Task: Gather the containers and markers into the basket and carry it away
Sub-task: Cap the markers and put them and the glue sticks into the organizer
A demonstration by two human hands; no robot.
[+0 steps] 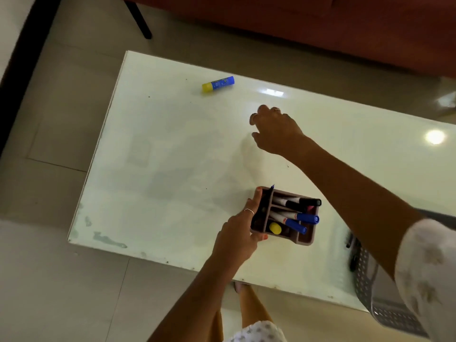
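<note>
A big white table [172, 149] fills most of the view, with its long side running from the far left to the near right. A red sofa [320, 23] sits past the far edge, cut off at the top.

At the near right corner stands a grey basket [375, 299] with little holes. The right arm and sleeve hide much of it, so I cannot tell what is inside. A dark thing lies just beside its left wall, too blurry to name.

Near the front of the table sits a brown organizer [286, 215] with small boxes in it. Markers [293, 218] lie in it, caps pointing to the right: black ones in the far box, blue ones in the next. A yellow cap [275, 228] pokes up in a near box.

The left hand [237, 233] holds the organizer's left side, with fingers curled over its rim.

The right hand [276, 129] hovers over the middle of the table, fingers loosely spread, holding nothing.

A glue stick [218, 84] lies far off on its side, its yellow cap pointing left and its blue body pointing right.
</note>
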